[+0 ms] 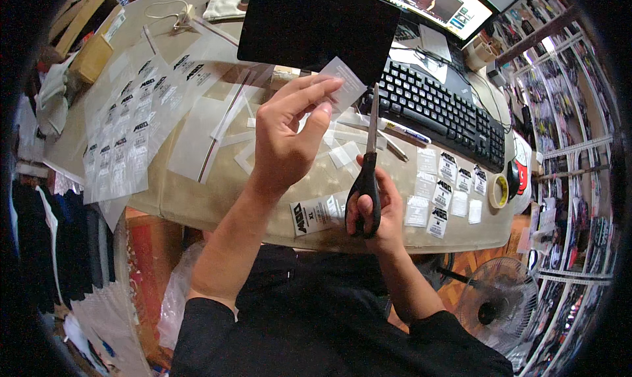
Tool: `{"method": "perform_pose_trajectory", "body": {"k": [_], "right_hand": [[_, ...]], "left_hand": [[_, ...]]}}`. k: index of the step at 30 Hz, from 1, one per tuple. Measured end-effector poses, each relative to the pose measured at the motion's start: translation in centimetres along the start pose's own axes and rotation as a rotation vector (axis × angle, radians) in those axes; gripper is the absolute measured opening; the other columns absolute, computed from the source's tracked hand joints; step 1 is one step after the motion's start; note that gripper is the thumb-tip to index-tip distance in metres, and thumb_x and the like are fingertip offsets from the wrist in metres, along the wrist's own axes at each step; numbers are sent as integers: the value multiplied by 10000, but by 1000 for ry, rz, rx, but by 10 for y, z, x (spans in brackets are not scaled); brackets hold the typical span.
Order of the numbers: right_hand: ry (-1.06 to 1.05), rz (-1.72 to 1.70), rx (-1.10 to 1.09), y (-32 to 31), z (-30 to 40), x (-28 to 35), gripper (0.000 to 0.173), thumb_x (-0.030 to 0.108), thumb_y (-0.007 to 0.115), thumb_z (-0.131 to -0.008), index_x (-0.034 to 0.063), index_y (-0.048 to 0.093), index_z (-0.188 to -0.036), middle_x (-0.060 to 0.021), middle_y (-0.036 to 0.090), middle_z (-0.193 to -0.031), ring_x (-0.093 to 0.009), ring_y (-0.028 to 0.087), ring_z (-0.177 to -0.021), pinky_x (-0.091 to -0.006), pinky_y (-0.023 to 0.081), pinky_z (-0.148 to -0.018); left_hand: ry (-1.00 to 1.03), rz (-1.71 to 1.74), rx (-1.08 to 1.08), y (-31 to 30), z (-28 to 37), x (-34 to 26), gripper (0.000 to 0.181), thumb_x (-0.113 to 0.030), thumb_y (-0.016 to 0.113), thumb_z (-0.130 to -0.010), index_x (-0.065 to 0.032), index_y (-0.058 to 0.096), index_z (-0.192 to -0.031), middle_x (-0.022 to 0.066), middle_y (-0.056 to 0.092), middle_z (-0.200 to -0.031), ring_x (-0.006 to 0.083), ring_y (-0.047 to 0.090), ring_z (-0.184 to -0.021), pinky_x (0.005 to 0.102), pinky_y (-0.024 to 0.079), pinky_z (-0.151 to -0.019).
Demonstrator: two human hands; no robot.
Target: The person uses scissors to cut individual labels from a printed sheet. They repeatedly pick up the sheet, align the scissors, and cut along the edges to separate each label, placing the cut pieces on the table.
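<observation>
My left hand (291, 130) is raised over the middle of the desk, pinching a translucent printed film piece (346, 83) between thumb and fingers. Just right of it, my right hand (377, 204) grips black-handled scissors (373, 130) by their finger loops, blades pointing away from me. The film's right corner is near the blade tips; whether they touch I cannot tell. Below, a film strip with black print (316, 214) lies near the desk's front edge, partly behind the scissors' handle. Small cut printed labels (444, 192) sit in loose rows to the right. Several larger printed sheets (128, 130) overlap at the left.
A black keyboard (439, 110), a dark flat panel (318, 26) and a lit monitor (444, 4) stand beyond my hands. A marker (407, 132) and a tape roll (498, 190) lie at the right. A steel ruler (217, 140) lies left. A fan (493, 298) stands below the desk.
</observation>
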State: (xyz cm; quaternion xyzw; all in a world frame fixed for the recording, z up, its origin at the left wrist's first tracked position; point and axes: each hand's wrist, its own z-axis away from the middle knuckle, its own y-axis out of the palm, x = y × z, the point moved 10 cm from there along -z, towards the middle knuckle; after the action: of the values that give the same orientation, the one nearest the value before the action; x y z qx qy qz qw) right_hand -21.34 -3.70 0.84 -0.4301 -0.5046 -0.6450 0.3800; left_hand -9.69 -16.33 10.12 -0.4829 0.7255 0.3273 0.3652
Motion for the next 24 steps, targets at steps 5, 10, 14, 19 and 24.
{"method": "perform_pose_trajectory", "body": {"k": [5, 10, 14, 19, 24], "right_hand": [[-89, -45, 89, 13, -13, -2, 806, 527, 665, -766, 25, 352, -1312, -30, 513, -655, -113, 511, -543, -230, 405, -496], [-89, 46, 122, 17, -19, -10, 767, 479, 675, -770, 27, 358, -1302, -41, 537, -688, -112, 526, -570, -228, 402, -510], [-135, 120, 137, 16, -21, -12, 741, 441, 672, -775, 22, 359, -1299, -51, 546, -686, -116, 523, -564, -238, 385, -502], [-122, 150, 130, 17, -21, -12, 753, 435, 675, -771, 4, 353, -1297, -46, 529, -651, -115, 516, -564, -242, 383, -507], [-127, 115, 103, 16, -21, -14, 765, 437, 678, -768, -7, 346, -1296, -49, 529, -652, -115, 519, -570, -240, 385, -512]], "left_hand": [[-74, 19, -58, 1, 11, 24, 217, 38, 604, -818, 33, 585, -1034, 91, 565, -1024, 122, 596, -884, 231, 524, -763], [-149, 85, -91, 4, 23, 36, 255, 58, 625, -799, 20, 532, -1033, 59, 511, -1013, 131, 593, -897, 240, 543, -761], [-181, 106, -85, 6, 23, 34, 263, 65, 625, -795, 37, 522, -1036, 70, 497, -1026, 141, 590, -911, 233, 556, -748], [-153, 93, -104, 3, 23, 32, 288, 64, 637, -793, 34, 533, -1061, 74, 564, -1007, 128, 580, -896, 243, 492, -792], [-170, 133, -96, 6, 24, 32, 343, 70, 634, -791, 34, 501, -1105, 85, 556, -1017, 145, 589, -909, 243, 527, -756]]}}
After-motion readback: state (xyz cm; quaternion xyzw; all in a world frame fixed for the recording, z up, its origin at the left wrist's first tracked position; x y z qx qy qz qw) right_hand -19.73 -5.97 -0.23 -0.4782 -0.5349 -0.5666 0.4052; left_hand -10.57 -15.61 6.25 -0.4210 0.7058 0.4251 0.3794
